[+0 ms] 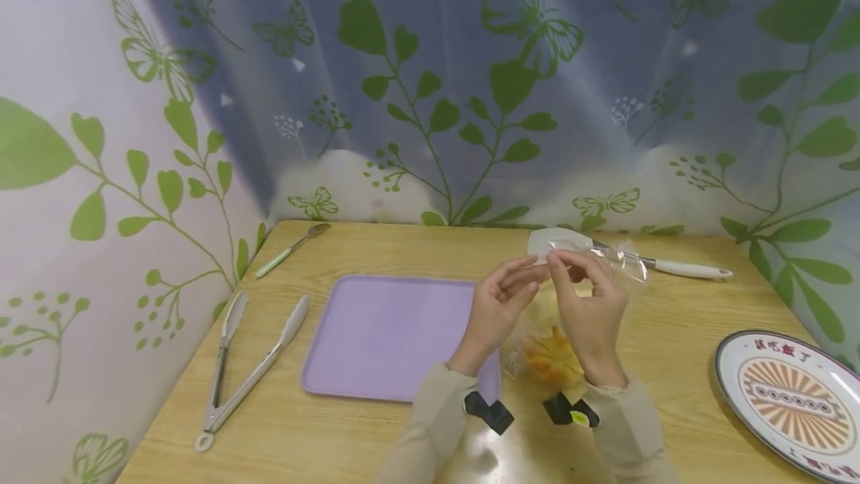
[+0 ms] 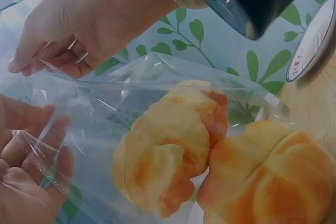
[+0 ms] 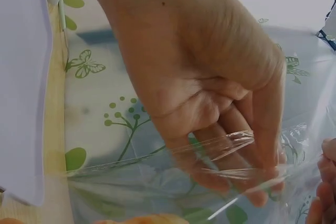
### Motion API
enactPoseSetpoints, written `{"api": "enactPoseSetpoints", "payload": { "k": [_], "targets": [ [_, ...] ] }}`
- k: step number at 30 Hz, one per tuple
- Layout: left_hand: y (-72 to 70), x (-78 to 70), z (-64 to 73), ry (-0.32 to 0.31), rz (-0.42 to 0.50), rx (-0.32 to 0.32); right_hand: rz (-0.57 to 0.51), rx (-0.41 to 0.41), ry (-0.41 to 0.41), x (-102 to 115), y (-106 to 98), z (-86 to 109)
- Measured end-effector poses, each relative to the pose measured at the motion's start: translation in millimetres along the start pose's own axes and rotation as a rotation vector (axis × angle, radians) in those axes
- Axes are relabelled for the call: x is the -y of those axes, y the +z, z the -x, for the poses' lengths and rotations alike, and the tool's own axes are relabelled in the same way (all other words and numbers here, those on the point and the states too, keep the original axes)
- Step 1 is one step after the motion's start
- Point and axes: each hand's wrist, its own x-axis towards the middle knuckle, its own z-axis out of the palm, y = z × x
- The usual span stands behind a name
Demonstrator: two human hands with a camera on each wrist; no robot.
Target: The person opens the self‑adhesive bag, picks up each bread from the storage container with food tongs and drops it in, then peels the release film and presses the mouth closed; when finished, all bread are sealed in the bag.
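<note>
A clear plastic bag (image 2: 100,103) is stretched between my two hands, above the table. My left hand (image 1: 493,312) pinches its edge, thumb against fingers, as the right wrist view shows. On the other side of the opening, my right hand (image 1: 591,312) pinches the film between thumb and fingertips. Two golden-brown pieces of bread show in the left wrist view: a lumpy, folded one (image 2: 163,145) seen through the film and a rounder bun (image 2: 273,177) with grooves in its top. From the head, an orange-yellow bun (image 1: 554,357) lies low between the wrists.
Just left of my hands lies a lilac tray (image 1: 396,334). Metal tongs (image 1: 248,372) lie spread further left, with a green-handled utensil (image 1: 292,251) behind. A white spatula (image 1: 685,269) lies at the back, partly behind the bag. At the right stands a patterned plate (image 1: 793,394).
</note>
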Motion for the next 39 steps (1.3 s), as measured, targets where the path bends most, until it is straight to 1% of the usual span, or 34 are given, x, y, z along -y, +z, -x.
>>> {"api": "enactPoseSetpoints", "payload": {
  "k": [2,5,10,16,18,20,26,29,31,35,39],
  "targets": [
    [0.3,0.6,1.0,-0.042,-0.019,0.007,-0.013,0.0,0.005,-0.1,-1.2,1.1],
    [1.0,1.4,1.8,-0.077,-0.028,0.01,-0.024,-0.002,0.003,-0.3,-2.4,3.2],
    [0.4,2.3,2.0,-0.087,-0.056,-0.013,-0.026,0.01,-0.002,-1.3,-3.2,5.8],
    [-1.1,3.9,2.5,-0.118,-0.124,-0.046,-0.044,0.008,0.006,1.6,-4.6,3.5],
    [-0.6,4.3,3.0,-0.12,-0.129,-0.048,-0.056,0.004,0.01,2.0,-5.8,2.6],
    [-0.4,4.6,3.5,-0.117,-0.115,-0.04,-0.059,-0.002,0.012,2.3,-7.2,1.7],
    [-0.7,7.1,4.2,-0.072,-0.107,-0.027,-0.08,-0.029,0.021,0.6,-14.5,-1.7],
    [-1.1,7.1,3.9,-0.058,-0.109,-0.031,-0.054,-0.055,0.035,-0.2,-21.1,-4.8],
    [-1.6,6.8,3.6,-0.061,-0.106,-0.035,-0.036,-0.083,0.06,-0.6,-26.4,-7.2],
    [-2.2,6.7,2.7,-0.082,-0.1,-0.051,-0.017,-0.164,0.12,-4.4,-39.3,-14.0],
    [-2.5,8.0,1.9,-0.082,-0.099,-0.063,-0.019,-0.236,0.14,-11.2,-55.2,-24.4]
  ]
}}
